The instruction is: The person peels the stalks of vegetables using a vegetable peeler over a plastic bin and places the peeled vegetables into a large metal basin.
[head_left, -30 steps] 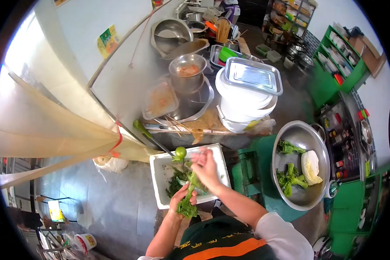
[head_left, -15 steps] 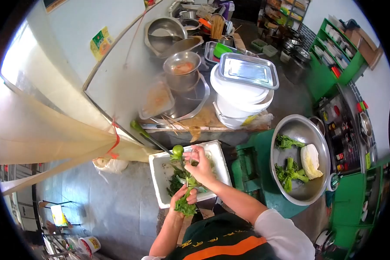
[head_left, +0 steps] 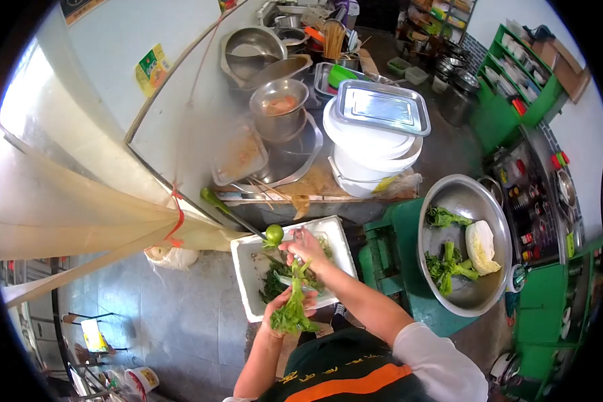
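Here, from my remote station, I see the left hand point(head_left: 278, 308) gripping greens point(head_left: 293, 309) over the near edge of the box point(head_left: 244, 278), apparently so loose bits fall inside, while the right hand point(head_left: 305, 246) curls just beyond, its grip something I cannot tell.

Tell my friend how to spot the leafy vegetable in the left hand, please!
Find the big metal bowl on the right, then look left to the white box. Over the box's near edge, the left hand holds the leafy vegetable. It's bright green, while the leaves lying in the box are darker.
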The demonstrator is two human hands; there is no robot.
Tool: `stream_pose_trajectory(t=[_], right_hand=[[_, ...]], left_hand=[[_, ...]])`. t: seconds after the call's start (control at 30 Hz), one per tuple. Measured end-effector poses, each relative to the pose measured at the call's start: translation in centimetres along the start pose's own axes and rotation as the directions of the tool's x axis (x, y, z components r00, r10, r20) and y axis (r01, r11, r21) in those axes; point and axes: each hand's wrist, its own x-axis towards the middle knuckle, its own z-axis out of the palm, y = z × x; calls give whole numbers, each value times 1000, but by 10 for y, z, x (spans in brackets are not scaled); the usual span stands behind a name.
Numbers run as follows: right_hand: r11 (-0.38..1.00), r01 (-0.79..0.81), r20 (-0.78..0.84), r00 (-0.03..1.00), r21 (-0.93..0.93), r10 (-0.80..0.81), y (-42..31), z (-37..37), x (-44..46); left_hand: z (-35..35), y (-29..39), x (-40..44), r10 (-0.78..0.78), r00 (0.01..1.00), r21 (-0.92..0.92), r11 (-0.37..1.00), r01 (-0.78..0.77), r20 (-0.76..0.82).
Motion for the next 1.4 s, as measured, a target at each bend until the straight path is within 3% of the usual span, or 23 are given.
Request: stream_pose_trajectory(t=[0.03,0.1,0.17,0.23,0.33,0.43,0.5,0.53,0.63,0.67,0.7,0.77,0.83,0.9,0.97,1.0,1.03,1.1,1.17,1.23,1.33,1.37,1.4], right_hand=[[998,27,-42,999,-50,-29,3,0,3],[994,50,-85,995,-101,-59,-6,7,0],[933,113,-91,984,-342,-153,-21,18,-13],[894,179,-72,971,-410,-227,-13,18,-13],[517,460,118,818,-721,-563,-18,29,-20],[471,340,-10,803,-814,-596,-29,11,-1],[496,280,-193,683,-822,-705,-36,-22,23],[704,333,-331,704,-628,-628,-30,-38,33],[810,383,-264,808,-444,-526,-31,-18,10],[882,288,-248,886,-372,-393,-25,-8,1],[776,323,-117,885,-542,-450,-27,8,-14],[668,387,60,887,-636,-457,-17,22,-24],[646,409,49,865,-644,-499,-22,17,-8],[644,255,-251,770,-721,-586,-29,-8,19],[784,421,-323,743,-456,-587,-30,-31,38],[833,365,-372,768,-415,-522,-27,-31,34],[837,357,-372,773,-414,-514,-17,-28,24],[866,288,-165,910,-409,-380,-13,-5,-6],[756,305,7,929,-579,-370,-6,12,-25],[835,317,-30,929,-449,-369,-4,3,-11],[587,297,-222,725,-753,-652,-26,-19,15],[680,399,-242,726,-614,-644,-27,-20,15],[753,359,-254,788,-552,-562,-23,-21,11]], left_hand=[[-2,3,0,2,1000,-1,1000,-2,-3],[-4,10,1,59,996,343,939,-30,-74],[3,10,0,73,994,408,912,-36,-76],[2,10,3,97,995,663,747,-54,-28],[0,5,5,72,994,597,802,-10,-80],[6,2,0,42,995,528,849,15,-95],[-5,3,-3,-6,1000,460,888,17,-24],[-7,7,0,12,1000,450,893,1,-27],[-11,-1,0,26,998,358,934,-5,-54],[-10,0,4,32,998,304,953,-14,-52],[-10,0,5,25,998,302,953,-8,-53],[-10,2,7,-11,986,379,923,73,-165],[-8,3,6,-21,997,345,937,44,-70],[-4,-2,-1,-42,999,305,952,34,18],[2,-1,-2,-2,999,283,959,-9,39],[-1,-2,-2,26,999,251,967,-31,22],[-7,-5,-1,29,999,245,969,-32,15],[-17,-6,8,16,1000,127,992,-19,22],[-12,-3,7,4,1000,114,993,-7,19],[-8,0,5,2,996,165,986,-17,92],[-12,-1,0,5,997,146,989,-16,75],[-13,-3,-1,9,996,122,992,-21,92],[-15,-4,1,31,996,117,992,-40,85]])
